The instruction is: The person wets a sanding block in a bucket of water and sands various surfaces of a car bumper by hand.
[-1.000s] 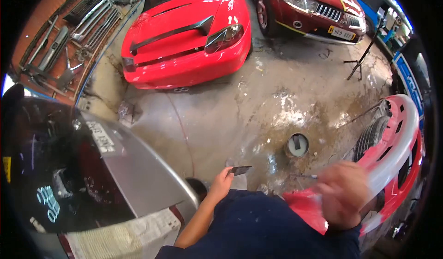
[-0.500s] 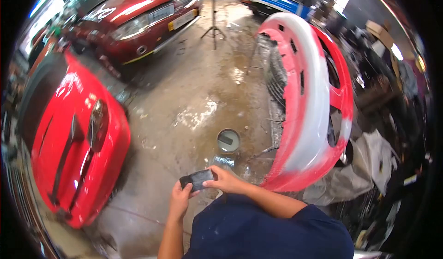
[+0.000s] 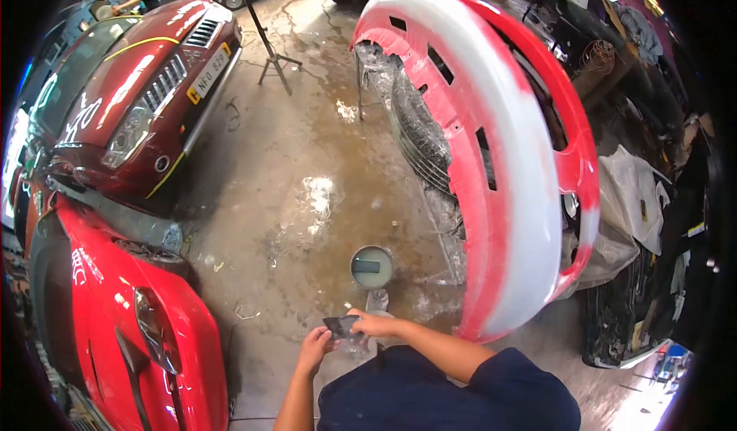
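Note:
Between my hands is a small dark grey sheet of sandpaper (image 3: 342, 326), its surface slightly blurred. My right hand (image 3: 375, 324) pinches it from the right, fingers bent over its edge. At its lower left, my left hand (image 3: 315, 348) has curled fingers against the sheet, though their exact contact is hard to see. Just beyond my hands a round bucket (image 3: 353, 273) of cloudy water stands on the floor, with a dark rectangular piece (image 3: 368, 265) in it. To the right, a red car bumper (image 3: 480, 266) with a broad whitish-grey band stands on edge.
A glossy red car (image 3: 196, 320) is close on my left, with a dark red car (image 3: 115, 128) behind it. A black tripod stand (image 3: 274, 62) rises farther ahead. Wet patches mark the concrete floor (image 3: 269, 224). Crumpled grey sheeting (image 3: 626, 201) lies beyond the bumper.
The view has shifted, so the bumper looks larger and the cars sit farther left. My hands are slightly lower in view, and the right fingers now cover more of the sandpaper.

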The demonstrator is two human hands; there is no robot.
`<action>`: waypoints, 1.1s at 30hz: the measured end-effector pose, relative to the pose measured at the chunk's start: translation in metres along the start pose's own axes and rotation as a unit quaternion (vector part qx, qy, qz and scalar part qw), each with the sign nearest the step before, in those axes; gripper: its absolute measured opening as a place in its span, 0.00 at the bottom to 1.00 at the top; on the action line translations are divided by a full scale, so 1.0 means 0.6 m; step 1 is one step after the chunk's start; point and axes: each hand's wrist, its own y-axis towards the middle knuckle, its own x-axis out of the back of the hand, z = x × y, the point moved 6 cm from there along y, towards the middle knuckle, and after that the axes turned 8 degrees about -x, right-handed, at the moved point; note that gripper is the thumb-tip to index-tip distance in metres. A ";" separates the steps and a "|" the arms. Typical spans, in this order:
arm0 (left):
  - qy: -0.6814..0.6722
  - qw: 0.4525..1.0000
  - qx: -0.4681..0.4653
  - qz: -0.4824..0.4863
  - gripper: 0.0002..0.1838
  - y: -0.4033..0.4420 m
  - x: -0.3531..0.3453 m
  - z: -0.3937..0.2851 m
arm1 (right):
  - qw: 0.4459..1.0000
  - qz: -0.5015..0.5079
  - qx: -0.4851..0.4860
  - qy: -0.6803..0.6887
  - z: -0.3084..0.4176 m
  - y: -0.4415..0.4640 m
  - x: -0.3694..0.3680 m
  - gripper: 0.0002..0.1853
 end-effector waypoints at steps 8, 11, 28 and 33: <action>0.387 0.907 -0.151 0.076 0.17 0.398 0.029 0.213 | 0.967 -0.245 -0.057 0.041 -0.176 0.287 0.326 0.40; 0.455 0.864 -0.165 0.141 0.15 0.537 -0.035 0.250 | 0.947 -0.317 -0.023 -0.051 -0.255 0.416 0.416 0.38; 0.725 0.545 -0.126 0.403 0.13 0.868 -0.069 0.512 | 0.879 -0.442 -0.166 -0.071 -0.475 0.734 0.558 0.23; 0.593 0.734 -0.153 0.295 0.15 0.781 0.075 0.310 | 0.848 -0.520 -0.102 0.008 -0.347 0.540 0.475 0.24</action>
